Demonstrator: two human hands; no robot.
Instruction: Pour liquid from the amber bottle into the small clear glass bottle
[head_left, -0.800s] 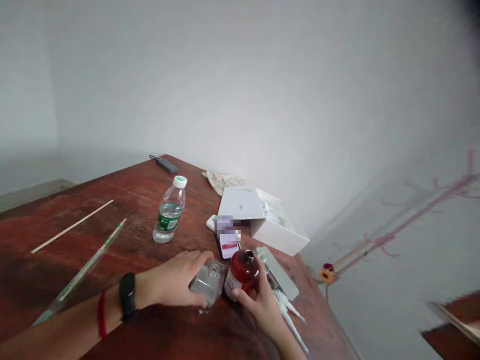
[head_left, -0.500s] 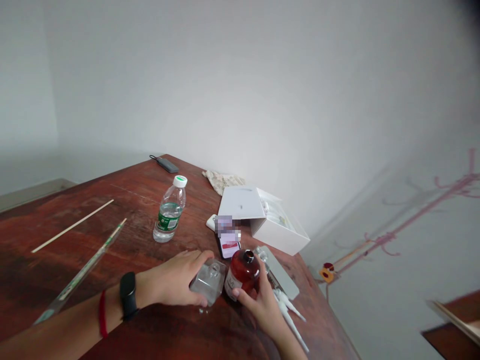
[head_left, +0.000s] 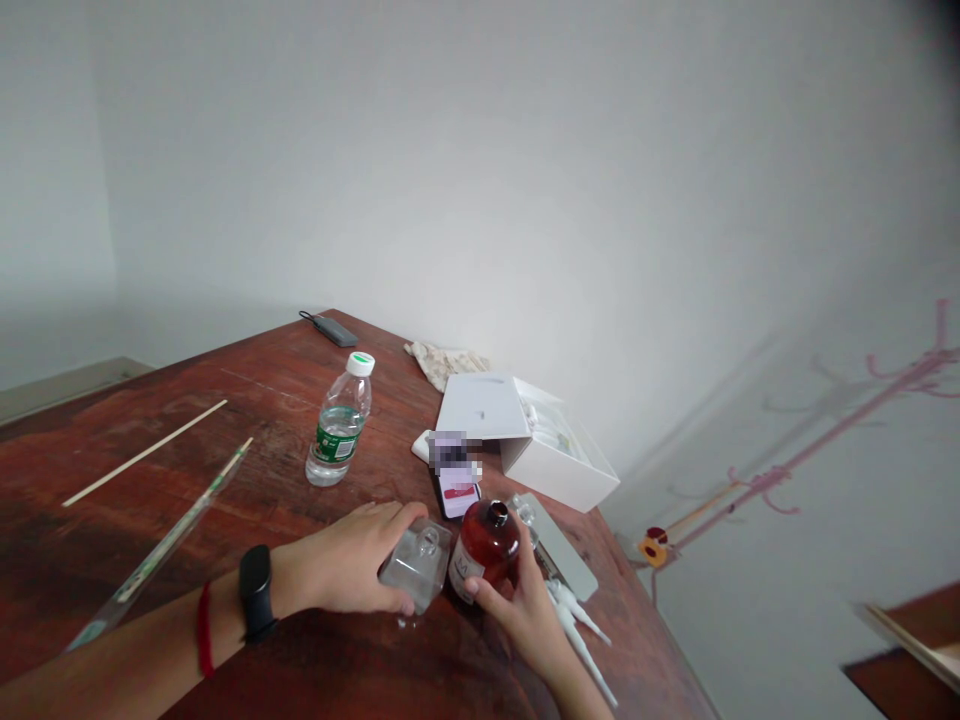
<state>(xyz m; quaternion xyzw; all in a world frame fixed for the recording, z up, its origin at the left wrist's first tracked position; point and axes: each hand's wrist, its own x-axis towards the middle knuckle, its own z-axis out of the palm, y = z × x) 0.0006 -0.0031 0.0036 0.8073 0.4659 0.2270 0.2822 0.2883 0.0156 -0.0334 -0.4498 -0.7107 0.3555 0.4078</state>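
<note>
My left hand [head_left: 349,572] grip wraps clear glass flask [head_left: 417,565]; right hand [head_left: 525,610] grip holds amber bottle [head_left: 484,550], mouth open, both near table's right edge. Keep mouths touching-close, tilt slowly, steady flask against table [head_left: 247,420].

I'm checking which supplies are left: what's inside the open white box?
The white box stands open, its lid tilted up. Inside lie pale packets or small white items, too blurred to identify. The near wall hides the bottom of the box.
</note>
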